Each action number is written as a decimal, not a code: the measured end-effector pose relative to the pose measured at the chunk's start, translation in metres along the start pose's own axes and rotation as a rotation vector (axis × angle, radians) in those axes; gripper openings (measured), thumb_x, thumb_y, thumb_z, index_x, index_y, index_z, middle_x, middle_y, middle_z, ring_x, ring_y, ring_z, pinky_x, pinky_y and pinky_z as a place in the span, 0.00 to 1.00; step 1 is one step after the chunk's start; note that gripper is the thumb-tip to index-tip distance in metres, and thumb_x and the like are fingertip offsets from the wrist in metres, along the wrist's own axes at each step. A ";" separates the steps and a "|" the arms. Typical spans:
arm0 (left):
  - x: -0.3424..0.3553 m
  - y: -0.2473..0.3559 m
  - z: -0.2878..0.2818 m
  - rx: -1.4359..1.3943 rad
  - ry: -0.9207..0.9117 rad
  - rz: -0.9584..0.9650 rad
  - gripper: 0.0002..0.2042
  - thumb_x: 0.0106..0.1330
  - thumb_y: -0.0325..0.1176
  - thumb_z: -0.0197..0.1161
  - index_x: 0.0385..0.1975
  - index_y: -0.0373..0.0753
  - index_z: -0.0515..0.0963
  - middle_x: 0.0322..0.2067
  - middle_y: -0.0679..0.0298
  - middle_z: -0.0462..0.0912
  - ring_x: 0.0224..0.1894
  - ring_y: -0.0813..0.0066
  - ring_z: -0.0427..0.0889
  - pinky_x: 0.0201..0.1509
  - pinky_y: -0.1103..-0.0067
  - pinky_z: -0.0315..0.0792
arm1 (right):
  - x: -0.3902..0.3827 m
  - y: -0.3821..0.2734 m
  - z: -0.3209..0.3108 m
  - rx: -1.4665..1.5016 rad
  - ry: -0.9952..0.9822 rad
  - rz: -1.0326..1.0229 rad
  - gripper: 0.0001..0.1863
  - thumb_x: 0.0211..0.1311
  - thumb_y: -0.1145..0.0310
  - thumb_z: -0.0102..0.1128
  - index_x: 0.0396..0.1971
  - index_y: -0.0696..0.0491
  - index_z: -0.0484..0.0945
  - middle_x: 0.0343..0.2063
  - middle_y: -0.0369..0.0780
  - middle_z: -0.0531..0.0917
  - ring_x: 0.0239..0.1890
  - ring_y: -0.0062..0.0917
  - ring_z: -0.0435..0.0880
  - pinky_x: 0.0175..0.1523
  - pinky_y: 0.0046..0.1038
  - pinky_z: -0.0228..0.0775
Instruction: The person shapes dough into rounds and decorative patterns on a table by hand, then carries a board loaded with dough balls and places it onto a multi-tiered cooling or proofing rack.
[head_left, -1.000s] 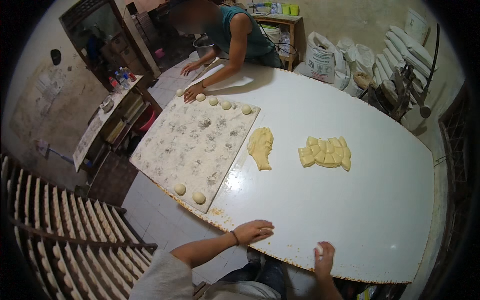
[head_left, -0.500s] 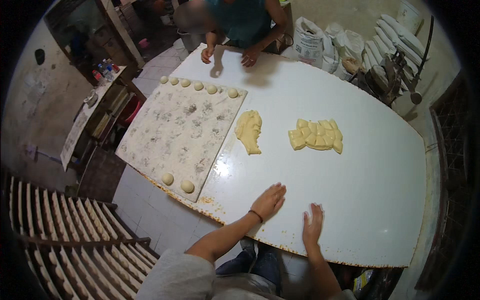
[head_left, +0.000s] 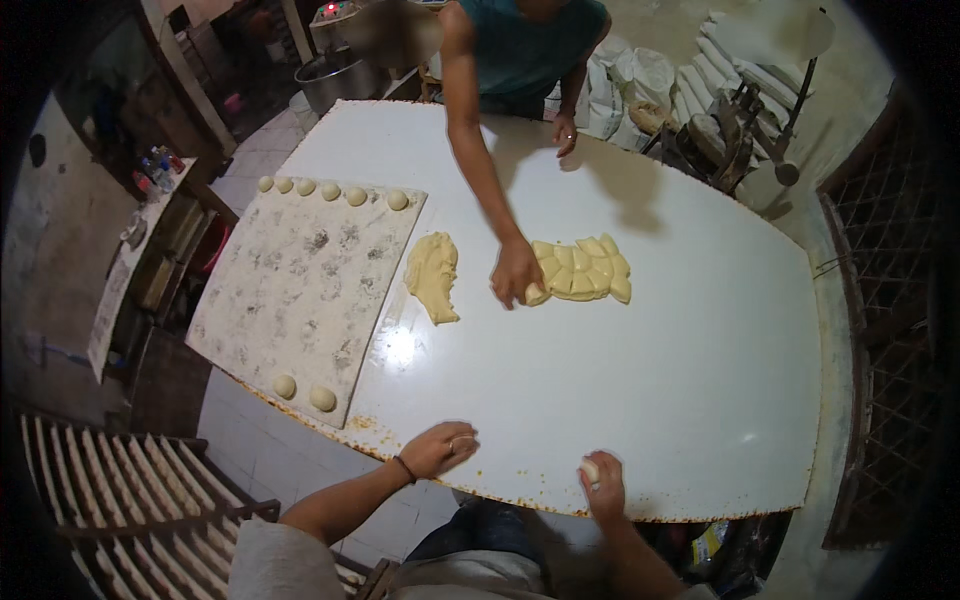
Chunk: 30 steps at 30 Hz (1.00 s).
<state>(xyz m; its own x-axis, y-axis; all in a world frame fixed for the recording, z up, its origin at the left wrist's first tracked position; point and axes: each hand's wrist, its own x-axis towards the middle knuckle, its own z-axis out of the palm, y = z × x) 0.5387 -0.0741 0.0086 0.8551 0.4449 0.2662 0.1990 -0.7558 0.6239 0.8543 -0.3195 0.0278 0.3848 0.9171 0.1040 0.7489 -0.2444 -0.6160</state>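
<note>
I'm watching from the head view, taking clock directions from its middle. My right hand (head_left: 602,484) is resting at five o'clock by the near edge of the white tabletop (head_left: 690,390), its fingers curling snugly round a pale dough ball (head_left: 591,471). My left hand (head_left: 443,450) is lying at six o'clock, fingers bunching together in a cup; I'm not able to tell whether dough is sitting beneath it.

I'm judging the step in hand to be rounding portions into balls. At nine o'clock the floured board (head_left: 262,290) is carrying a row of six balls (head_left: 330,191) along its far edge and two finished balls (head_left: 322,399) at its near end. Near two o'clock, a co-worker's hand (head_left: 516,272) is touching the left end of the cut dough (head_left: 580,270).

The next move, I'm thinking, is calling for light, circling palm pressure until the surface is looking smooth.
</note>
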 end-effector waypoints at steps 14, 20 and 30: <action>0.093 0.017 0.002 0.098 0.341 -0.381 0.12 0.71 0.32 0.66 0.51 0.36 0.83 0.57 0.55 0.83 0.65 0.56 0.78 0.70 0.66 0.74 | 0.076 -0.034 0.022 0.001 0.136 0.005 0.15 0.71 0.74 0.64 0.56 0.58 0.79 0.58 0.52 0.79 0.66 0.49 0.74 0.73 0.48 0.65; 0.006 0.033 0.013 -0.167 0.187 -0.350 0.14 0.76 0.37 0.64 0.54 0.36 0.82 0.57 0.59 0.83 0.61 0.61 0.80 0.71 0.67 0.71 | 0.002 -0.031 0.013 0.207 0.082 0.279 0.13 0.75 0.70 0.61 0.54 0.59 0.77 0.52 0.44 0.80 0.52 0.34 0.82 0.56 0.32 0.76; -0.088 -0.018 -0.230 -0.908 0.478 -1.001 0.25 0.65 0.32 0.77 0.61 0.37 0.79 0.48 0.64 0.85 0.49 0.77 0.83 0.54 0.77 0.79 | 0.116 -0.275 0.062 0.627 -0.352 0.503 0.26 0.68 0.72 0.70 0.64 0.58 0.75 0.46 0.40 0.83 0.46 0.24 0.84 0.52 0.25 0.80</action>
<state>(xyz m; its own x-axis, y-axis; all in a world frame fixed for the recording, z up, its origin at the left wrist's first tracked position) 0.3496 0.0108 0.1427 0.2643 0.8506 -0.4546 0.0852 0.4489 0.8895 0.6596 -0.1260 0.1606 0.3230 0.8163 -0.4789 0.0611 -0.5230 -0.8501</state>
